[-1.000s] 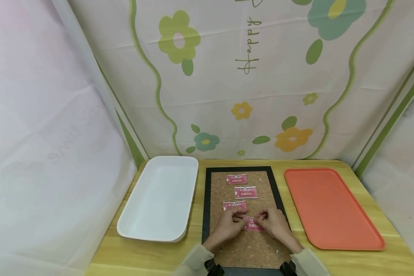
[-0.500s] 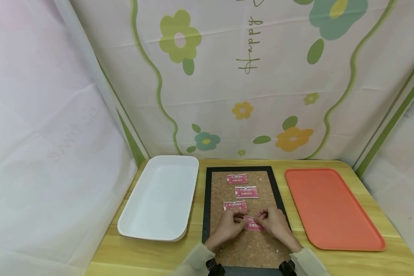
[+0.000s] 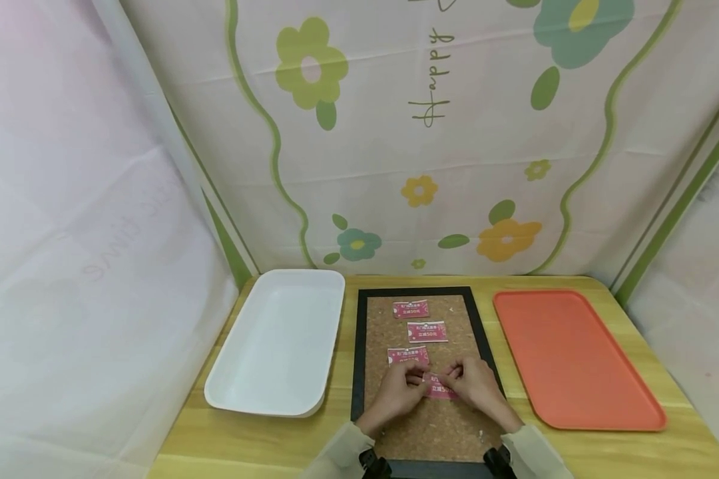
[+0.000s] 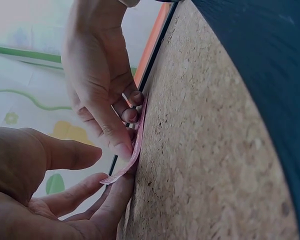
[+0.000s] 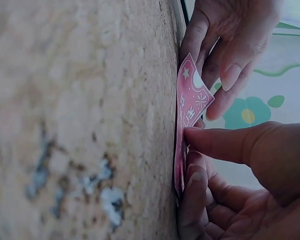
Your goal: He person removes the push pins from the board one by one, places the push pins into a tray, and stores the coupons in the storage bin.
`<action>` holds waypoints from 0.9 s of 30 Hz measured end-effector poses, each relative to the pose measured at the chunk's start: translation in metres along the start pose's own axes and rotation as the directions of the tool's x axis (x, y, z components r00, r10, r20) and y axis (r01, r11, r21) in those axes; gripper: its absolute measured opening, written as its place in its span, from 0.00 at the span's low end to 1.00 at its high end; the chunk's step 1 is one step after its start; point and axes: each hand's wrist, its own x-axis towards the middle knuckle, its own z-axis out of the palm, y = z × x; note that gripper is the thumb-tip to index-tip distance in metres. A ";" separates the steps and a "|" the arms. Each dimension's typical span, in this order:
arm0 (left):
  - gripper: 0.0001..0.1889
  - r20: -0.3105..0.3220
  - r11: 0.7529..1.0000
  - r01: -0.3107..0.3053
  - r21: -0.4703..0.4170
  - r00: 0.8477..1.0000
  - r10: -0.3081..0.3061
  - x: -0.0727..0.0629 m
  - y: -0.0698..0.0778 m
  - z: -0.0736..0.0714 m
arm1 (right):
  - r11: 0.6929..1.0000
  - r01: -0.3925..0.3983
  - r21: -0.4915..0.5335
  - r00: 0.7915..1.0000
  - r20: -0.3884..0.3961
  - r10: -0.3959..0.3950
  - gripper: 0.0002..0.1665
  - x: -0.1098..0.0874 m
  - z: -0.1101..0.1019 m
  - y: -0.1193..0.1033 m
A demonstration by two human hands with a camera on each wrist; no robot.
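1. Both hands meet over a cork board (image 3: 419,436). The left hand (image 3: 397,392) is loosely spread, fingertips behind a pink coupon's (image 3: 441,388) lifted end, thumb apart; the right hand (image 3: 478,387) holds that coupon, thumb pressed to its face, fingers bent.
2. Floral backdrop (image 3: 359,146) reads "Happy" sideways; the left panel's (image 3: 66,299) lettering is too faint to read.
3. Wood-grain table (image 3: 245,446) carries the black-framed board, between a white tray (image 3: 275,339) at left and an orange tray (image 3: 575,359) at right.
4. Three other coupons (image 3: 428,332) lie staggered on the board's far half; "立减50元" is legible on the upper two, the nearest partly covered.
5. The held coupon, nearest the person, shows "立减50", its right end covered by fingers.
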 end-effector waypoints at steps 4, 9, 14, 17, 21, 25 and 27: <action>0.13 0.000 1.000 0.006 -0.001 1.000 -0.006 0.000 0.000 0.000 | 1.000 0.012 -0.006 1.000 0.000 -0.012 0.08 -0.001 0.000 -0.001; 0.13 -0.002 1.000 0.012 0.001 1.000 -0.012 0.000 0.001 0.000 | 0.999 0.038 -0.011 0.999 -0.013 -0.038 0.07 -0.003 -0.001 -0.003; 0.13 0.004 1.000 0.005 0.018 1.000 -0.005 -0.001 0.002 0.000 | 0.998 0.069 -0.015 0.997 -0.031 -0.069 0.06 -0.004 0.000 -0.005; 0.14 0.009 1.000 0.002 0.030 1.000 -0.002 -0.001 0.002 0.000 | 0.997 0.073 -0.011 0.997 -0.038 -0.073 0.06 -0.004 0.000 -0.005; 0.14 0.016 1.000 0.008 0.029 1.000 -0.009 -0.001 0.000 0.000 | 0.998 0.067 0.001 0.997 -0.039 -0.067 0.05 -0.004 0.000 -0.005; 0.15 0.025 1.000 0.012 0.013 1.000 -0.012 0.000 -0.002 0.000 | 0.998 0.060 0.006 0.998 -0.037 -0.060 0.05 -0.003 0.002 -0.002; 0.15 0.028 1.000 0.012 0.008 1.000 -0.012 0.000 -0.002 -0.001 | 0.998 0.063 0.007 0.997 -0.038 -0.063 0.05 -0.002 0.002 -0.002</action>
